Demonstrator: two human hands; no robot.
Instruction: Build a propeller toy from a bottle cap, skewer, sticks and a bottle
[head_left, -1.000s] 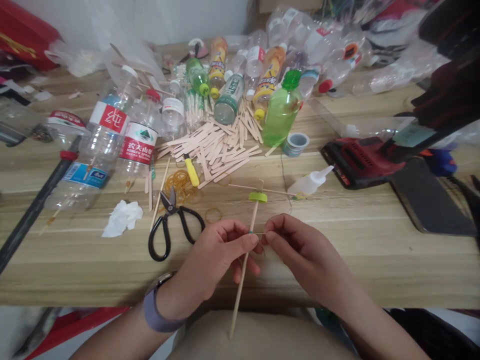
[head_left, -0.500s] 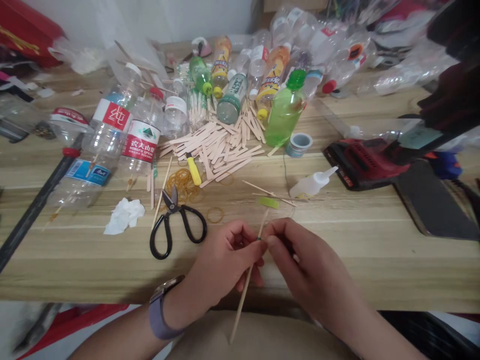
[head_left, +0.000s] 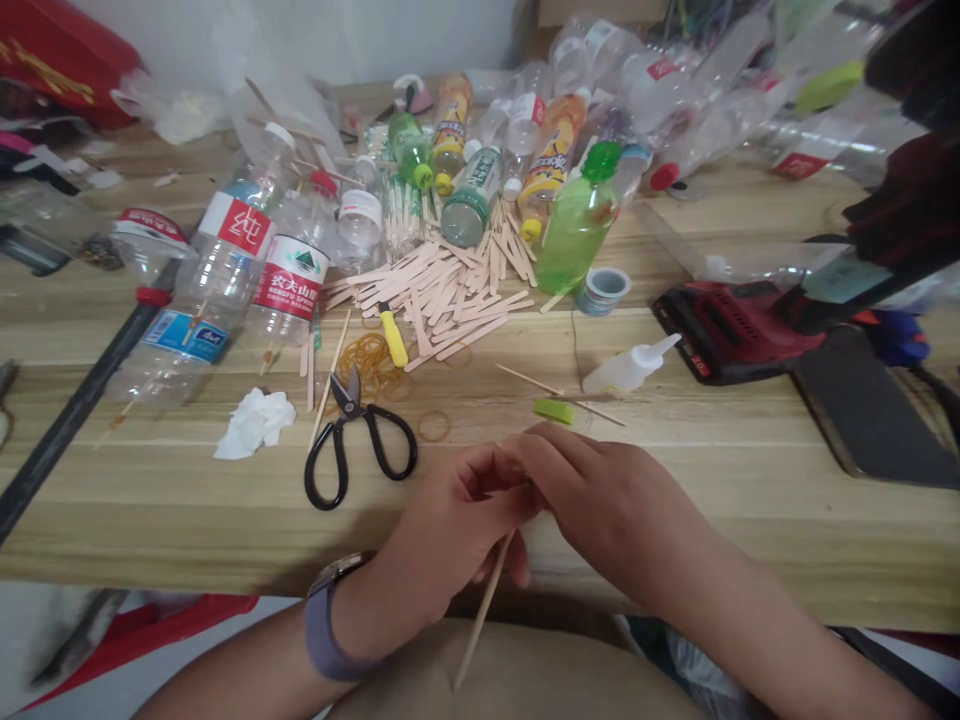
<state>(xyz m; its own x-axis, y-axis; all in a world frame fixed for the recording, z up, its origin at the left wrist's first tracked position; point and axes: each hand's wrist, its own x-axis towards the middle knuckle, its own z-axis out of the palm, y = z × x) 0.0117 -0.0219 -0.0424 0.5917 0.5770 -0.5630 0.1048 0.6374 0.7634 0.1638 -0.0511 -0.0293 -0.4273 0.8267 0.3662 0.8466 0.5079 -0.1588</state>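
Observation:
My left hand (head_left: pixel 469 520) is closed around a thin wooden stick (head_left: pixel 484 610), whose lower end slants down toward my lap. Over the stick's upper part lies my right hand (head_left: pixel 600 500), its fingers bent in against the left fingertips. These fingers hide the stick's top and whatever is pinched there. A spool of thread (head_left: pixel 604 291) stands beyond the hands, a fine dark strand trailing from it toward them. Near my fingertips are a small green piece (head_left: pixel 553 411) and two thin sticks (head_left: pixel 592 408). Black-handled scissors (head_left: pixel 356 430) lie open left of my hands.
A white glue bottle (head_left: pixel 631 366) lies ahead on the right, before a red-black power tool battery (head_left: pixel 735 330) and a dark phone (head_left: pixel 874 410). Flat wooden sticks (head_left: pixel 442 290), rubber bands (head_left: pixel 371 365), a yellow-handled tool (head_left: pixel 393 338), crumpled tissue (head_left: pixel 256 422) and a green bottle (head_left: pixel 576 225) are around.
My right hand has moved left and over the left fingertips, covering the stick's upper end and the dark green band seen there before. The left hand keeps its hold.

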